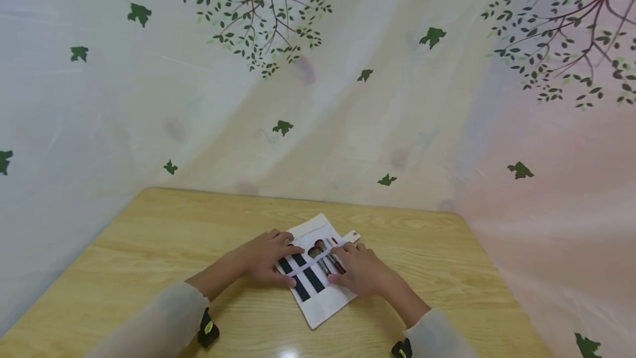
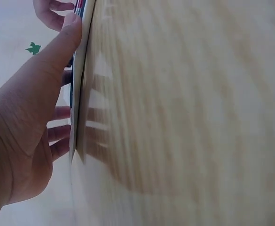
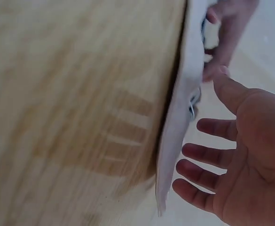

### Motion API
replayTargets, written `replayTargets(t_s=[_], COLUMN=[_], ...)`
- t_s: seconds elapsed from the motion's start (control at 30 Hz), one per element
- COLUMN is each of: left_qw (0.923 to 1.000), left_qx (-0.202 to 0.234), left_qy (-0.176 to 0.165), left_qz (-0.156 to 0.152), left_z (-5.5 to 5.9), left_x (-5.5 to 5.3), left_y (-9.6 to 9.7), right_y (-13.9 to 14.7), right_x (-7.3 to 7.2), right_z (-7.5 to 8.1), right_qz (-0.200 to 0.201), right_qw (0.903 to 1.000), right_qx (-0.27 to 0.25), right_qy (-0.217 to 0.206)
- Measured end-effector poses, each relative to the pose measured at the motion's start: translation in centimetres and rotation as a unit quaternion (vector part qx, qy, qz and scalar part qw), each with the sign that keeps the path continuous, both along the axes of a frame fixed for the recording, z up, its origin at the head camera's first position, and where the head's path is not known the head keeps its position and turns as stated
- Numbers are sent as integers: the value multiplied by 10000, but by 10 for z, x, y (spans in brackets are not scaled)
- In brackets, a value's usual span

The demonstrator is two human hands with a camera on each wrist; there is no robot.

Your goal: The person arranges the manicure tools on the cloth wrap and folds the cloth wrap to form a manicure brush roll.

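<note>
A white brush case (image 1: 320, 309) lies unfolded and slanted on the wooden table. Makeup brushes (image 1: 315, 251) sit under a white strap on its right half, and black strips (image 1: 314, 279) mark its left half. My left hand (image 1: 265, 258) rests on the left side of the case, fingers fairly straight; in the left wrist view its thumb (image 2: 64, 40) lies at the case's edge. Over the right side, near the brushes, is my right hand (image 1: 365, 270). The right wrist view shows its fingers (image 3: 208, 155) spread, some apart from the case.
The pale wooden table (image 1: 164, 236) reaches back to a cloth backdrop (image 1: 318, 153) with printed leaves and branches. A small white snap tab (image 1: 353, 235) sticks out from the case's right edge. Dark wrist devices (image 1: 207, 331) are worn at both sleeves.
</note>
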State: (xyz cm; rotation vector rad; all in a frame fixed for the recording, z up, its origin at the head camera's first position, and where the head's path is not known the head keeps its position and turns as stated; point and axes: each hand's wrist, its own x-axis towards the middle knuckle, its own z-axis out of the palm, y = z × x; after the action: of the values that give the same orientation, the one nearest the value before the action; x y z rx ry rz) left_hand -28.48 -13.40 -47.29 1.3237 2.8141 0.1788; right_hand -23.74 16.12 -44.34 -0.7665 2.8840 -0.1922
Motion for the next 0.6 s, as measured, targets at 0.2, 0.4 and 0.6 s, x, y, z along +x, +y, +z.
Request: replayTargets(t_s=[0.2,0.4,0.6], left_qw=[9982,9957,9919], left_qx=[-67,23,103], left_qy=[-222,-150,-20], left_qz=[555,914,1266], left_z=[-2,-4,-8], left_x=[13,31,50], left_y=[-2,-2,3], right_y=[-14,-21,-20], right_x=[16,31,38], right_z=[-4,-12,-16], right_qz=[314,286,423], right_qw=[9951,9921,9945], right_qx=[804,849,547], right_qy=[474,878,784])
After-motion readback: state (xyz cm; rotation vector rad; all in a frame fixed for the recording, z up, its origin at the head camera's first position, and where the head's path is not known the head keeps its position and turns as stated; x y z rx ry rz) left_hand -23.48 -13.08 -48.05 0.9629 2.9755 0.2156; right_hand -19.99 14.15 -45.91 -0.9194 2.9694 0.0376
